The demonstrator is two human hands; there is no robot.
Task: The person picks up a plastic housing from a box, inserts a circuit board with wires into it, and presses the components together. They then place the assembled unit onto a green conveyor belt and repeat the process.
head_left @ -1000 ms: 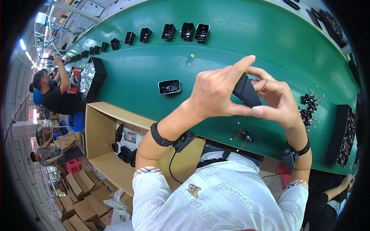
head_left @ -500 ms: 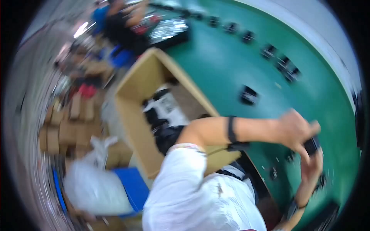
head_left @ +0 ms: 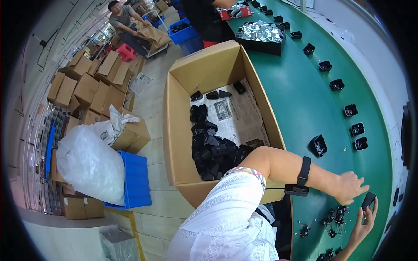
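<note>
Near the bench's right edge, my right hand (head_left: 365,219) holds a small black plastic housing (head_left: 368,201) between thumb and fingers. My left hand (head_left: 349,188) hovers just above and left of it, fingers partly bent and apart, with nothing visible in them. Dark bands circle my left forearm. Clusters of small black parts with wires (head_left: 335,219) lie on the green bench (head_left: 300,104) below my left hand. Another open black housing (head_left: 318,146) stands further up the bench, and a row of similar housings (head_left: 350,110) runs along its far side.
A large cardboard box (head_left: 257,82), newspaper-lined, holds a pile of black housings (head_left: 213,150) left of the bench. At the back stands a black tray (head_left: 260,47) of silvery pieces. A blue crate (head_left: 133,180), bagged goods, stacked cartons (head_left: 93,93) and two people are beyond.
The view has swung and sharpened. My left hand has come away from the black housing, which both hands were touching; my right hand still holds it.
</note>
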